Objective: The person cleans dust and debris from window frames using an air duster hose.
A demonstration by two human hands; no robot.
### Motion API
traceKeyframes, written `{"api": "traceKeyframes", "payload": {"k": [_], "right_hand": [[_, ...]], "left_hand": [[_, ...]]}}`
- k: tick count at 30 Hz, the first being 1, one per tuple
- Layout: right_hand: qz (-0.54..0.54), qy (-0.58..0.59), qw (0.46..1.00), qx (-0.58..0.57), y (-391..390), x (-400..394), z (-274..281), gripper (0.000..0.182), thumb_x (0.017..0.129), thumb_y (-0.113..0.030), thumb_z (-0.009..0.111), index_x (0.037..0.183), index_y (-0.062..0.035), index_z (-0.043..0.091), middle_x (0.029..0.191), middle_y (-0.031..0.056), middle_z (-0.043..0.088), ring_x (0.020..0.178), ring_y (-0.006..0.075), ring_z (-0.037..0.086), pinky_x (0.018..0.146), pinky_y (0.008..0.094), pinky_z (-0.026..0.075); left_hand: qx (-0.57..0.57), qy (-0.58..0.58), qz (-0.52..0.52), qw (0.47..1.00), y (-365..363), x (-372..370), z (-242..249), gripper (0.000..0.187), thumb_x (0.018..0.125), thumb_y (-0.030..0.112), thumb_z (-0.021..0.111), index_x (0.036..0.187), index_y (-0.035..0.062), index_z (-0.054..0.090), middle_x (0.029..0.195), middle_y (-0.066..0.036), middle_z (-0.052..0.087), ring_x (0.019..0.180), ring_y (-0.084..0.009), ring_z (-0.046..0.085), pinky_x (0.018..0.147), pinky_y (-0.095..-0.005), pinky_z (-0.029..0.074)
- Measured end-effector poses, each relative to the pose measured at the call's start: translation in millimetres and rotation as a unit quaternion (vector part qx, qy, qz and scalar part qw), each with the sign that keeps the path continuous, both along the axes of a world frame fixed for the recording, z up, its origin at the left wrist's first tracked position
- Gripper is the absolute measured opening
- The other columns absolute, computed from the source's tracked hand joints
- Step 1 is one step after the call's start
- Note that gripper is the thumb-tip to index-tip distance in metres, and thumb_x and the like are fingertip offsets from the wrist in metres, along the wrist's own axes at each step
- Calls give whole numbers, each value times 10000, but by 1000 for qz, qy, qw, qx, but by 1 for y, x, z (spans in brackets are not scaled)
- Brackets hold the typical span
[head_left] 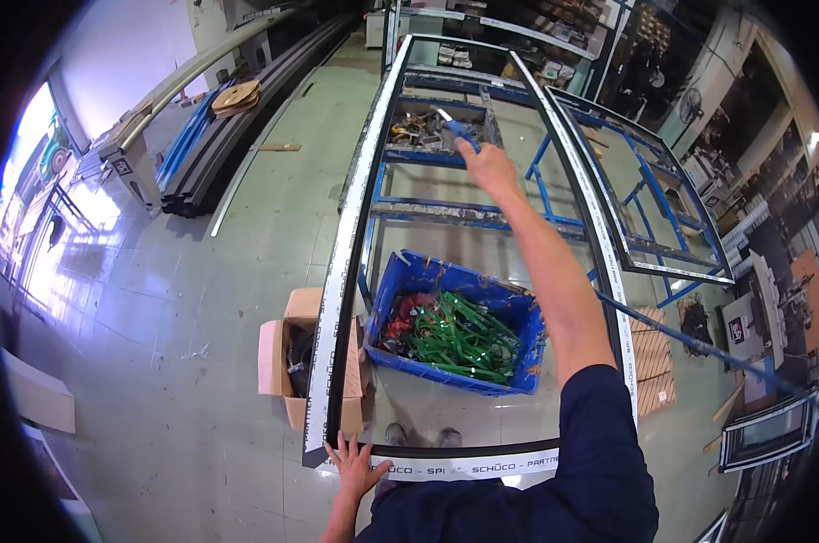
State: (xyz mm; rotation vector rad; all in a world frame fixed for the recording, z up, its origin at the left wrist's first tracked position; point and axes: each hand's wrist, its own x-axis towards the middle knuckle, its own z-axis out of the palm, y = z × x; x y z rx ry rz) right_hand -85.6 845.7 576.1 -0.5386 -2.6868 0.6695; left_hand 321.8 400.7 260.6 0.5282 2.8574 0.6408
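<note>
Floored with glossy tiles; bounded by a white wall at ten o'clock; lit by a bright opening past nine and a lamp before three.

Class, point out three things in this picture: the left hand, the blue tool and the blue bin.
Left hand [355, 470]: head view, on the back of the hand.
Blue tool [461, 132]: head view, on its blue body.
Blue bin [413, 365]: head view, on its near wall.

Saw a rectangular black frame lying flat, edged with white printed film; over its opening, a blue tool, pale-tipped.
</note>
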Motion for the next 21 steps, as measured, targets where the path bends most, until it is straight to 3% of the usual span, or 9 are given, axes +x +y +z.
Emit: {"api": "traceKeyframes", "payload": {"k": [6, 7, 8, 9, 11, 14, 17, 20, 21], "right_hand": [[-26, 11, 999, -27, 71, 28, -21, 807, 923, -703, 392, 816, 36, 698, 809, 271, 686, 868, 395, 687, 777, 480, 499], [17, 20, 1000, 0, 123, 18, -49, 741, 954, -651, 405, 924, 23, 712, 786, 214, 691, 809, 316, 684, 742, 428, 506], [-51, -47, 996, -50, 139, 36, -50, 671, 961, -625, 438, 1063, -20, 709, 788, 155, 699, 769, 252, 659, 702, 371, 497], [3, 153, 986, -68, 204, 15, -113, 643, 1001, -565, 368, 1059, -22, 706, 672, 96, 642, 588, 247, 613, 545, 422, 434], [-147, -96, 976, -127, 223, 76, -81, 772, 857, -737, 480, 719, 0, 663, 516, 66, 515, 438, 188, 528, 404, 341, 355], [-179, -103, 973, -103, 230, 128, -73, 784, 818, -768, 523, 647, -5, 583, 511, 85, 523, 359, 164, 473, 339, 322, 311], [-148, -159, 971, -96, 157, 144, -48, 769, 833, -754, 526, 601, -22, 546, 501, 74, 514, 335, 147, 445, 323, 298, 288], [-108, -172, 979, -37, 60, 135, -41, 786, 832, -778, 504, 619, -23, 554, 494, 52, 511, 333, 149, 437, 333, 295, 287], [-94, -166, 981, -32, 17, 129, -37, 780, 836, -771, 506, 594, -29, 530, 473, 44, 481, 327, 144, 422, 329, 295, 278]], "left_hand": [[-9, 0, -8, 1000, 2, -4, 8, 620, 729, 573, 729, 1114, 89, 680, 1436, -193, 444, 1436, -445, 213, 1106, -732, -14], [1, -12, -5, 1000, -1, 0, 1, 629, 738, 540, 735, 1157, 77, 657, 1427, -198, 455, 1422, -442, 246, 1120, -714, -13], [36, -9, -2, 999, -1, -2, 17, 622, 746, 515, 737, 1173, 72, 645, 1404, -205, 473, 1404, -437, 281, 1131, -700, -1], [39, -18, 2, 999, -3, -2, 18, 618, 741, 504, 743, 1169, 69, 644, 1388, -203, 482, 1401, -430, 283, 1140, -688, 10], [42, -21, 5, 999, -9, -2, 14, 620, 748, 506, 739, 1183, 76, 638, 1381, -175, 488, 1425, -402, 259, 1146, -684, 10], [36, -58, -38, 997, -21, -7, 12, 611, 788, 505, 711, 1230, 93, 618, 1417, -158, 469, 1423, -371, 283, 1146, -683, -1], [61, -109, -105, 987, -41, -20, 15, 554, 828, 450, 707, 1240, 92, 610, 1383, -161, 504, 1402, -335, 348, 1159, -658, 25], [268, -175, -157, 934, -82, -44, 4, 482, 874, 385, 694, 1243, 86, 606, 1351, -154, 533, 1373, -307, 403, 1173, -614, 75], [286, -197, -153, 925, -103, -61, 27, 455, 904, 308, 683, 1262, 46, 586, 1320, -153, 567, 1319, -288, 479, 1153, -501, 257]]}}
